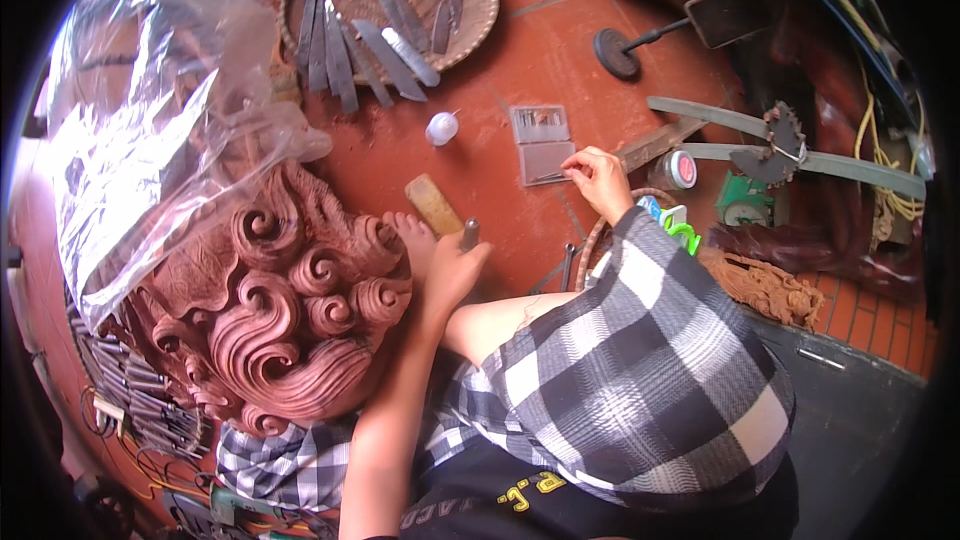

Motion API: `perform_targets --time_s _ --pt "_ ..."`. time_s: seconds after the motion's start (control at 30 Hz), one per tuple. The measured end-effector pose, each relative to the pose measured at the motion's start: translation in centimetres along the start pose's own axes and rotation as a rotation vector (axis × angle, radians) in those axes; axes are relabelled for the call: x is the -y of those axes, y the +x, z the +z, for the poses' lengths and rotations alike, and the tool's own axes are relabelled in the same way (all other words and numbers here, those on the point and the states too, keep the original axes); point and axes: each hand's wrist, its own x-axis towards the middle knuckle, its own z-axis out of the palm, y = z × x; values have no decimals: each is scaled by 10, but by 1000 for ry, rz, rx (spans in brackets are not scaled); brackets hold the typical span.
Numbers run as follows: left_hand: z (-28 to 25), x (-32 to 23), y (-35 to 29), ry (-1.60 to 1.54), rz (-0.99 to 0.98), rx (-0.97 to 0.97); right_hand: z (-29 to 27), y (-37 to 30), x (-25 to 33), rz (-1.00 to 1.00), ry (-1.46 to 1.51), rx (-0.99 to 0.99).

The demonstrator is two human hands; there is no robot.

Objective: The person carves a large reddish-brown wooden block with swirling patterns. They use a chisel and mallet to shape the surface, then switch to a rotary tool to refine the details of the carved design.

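Note:
My left hand [455, 268] is closed around a dark metal cylinder-shaped tool [470, 233], whose end sticks up from the fist. The arm lies alongside a reddish wood carving [290, 310] with deep spiral curls. Farther right, my right hand [600, 182] pinches something at the edge of a small clear plastic case [545, 162]. A thin sliver shows by the fingertips, too small to name. The case lies with its lid open on the tiled floor, and a row of small bits [540, 122] sits in its far half.
A round woven tray [488, 10] holds several blades and files. Near it stand a small white bottle [441, 128] and a wooden block [432, 202]. Clear plastic sheeting [150, 140] drapes over the carving's far side. A jar [680, 170] and a clamp-like metal frame [740, 120] lie right.

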Motion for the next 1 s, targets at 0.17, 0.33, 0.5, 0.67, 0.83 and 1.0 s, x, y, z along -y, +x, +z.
perform_targets --time_s 0.17,0.33,0.5,0.67,0.83,1.0 --pt "0 -11 -3 -147 -69 72 8 7 4 -356 -191 79" --pt "-6 -32 -8 -172 -104 93 9 21 19 -481 -327 224" --pt "-8 -27 -3 -110 -161 170 11 30 17 -548 -297 244" --pt "6 16 8 -77 -108 131 -5 28 67 -8 656 308" --pt "-3 -23 -3 23 -107 34 7 8 109 106 1064 495" --pt "-7 -33 -4 -100 -75 43 26 3 118 177 1162 370"
